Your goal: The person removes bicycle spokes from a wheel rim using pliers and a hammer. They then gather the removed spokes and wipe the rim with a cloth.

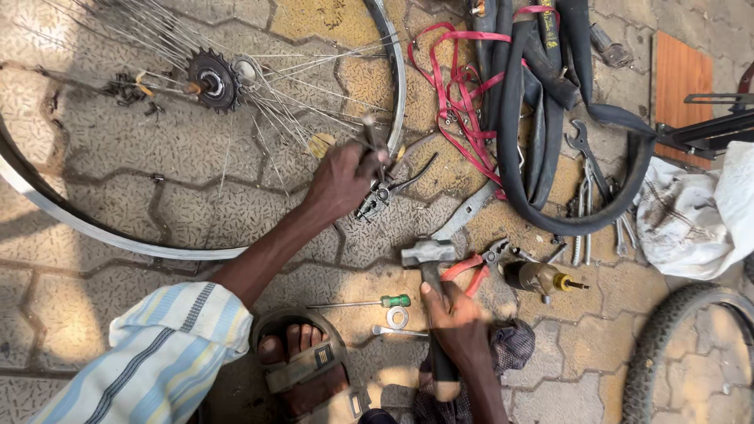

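Right hand [458, 322] clenched on hammer [430, 290], long axis near vertical, head pointing away toward the wheel rim [395, 86]. Left hand [342, 182] grips pliers [377, 145] at rim.

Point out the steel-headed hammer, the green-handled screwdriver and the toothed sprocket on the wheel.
Steel-headed hammer [428, 253], head view, on its metal head.
Green-handled screwdriver [395, 301], head view, on the green handle.
Toothed sprocket [213, 80], head view, on its toothed face.

Bare paving stones [141, 157] inside the silver spoked wheel rim [397, 86] lay open at nine o'clock. Black rubber inner tubes [534, 126] and steel spanners [585, 196] blocked two o'clock.
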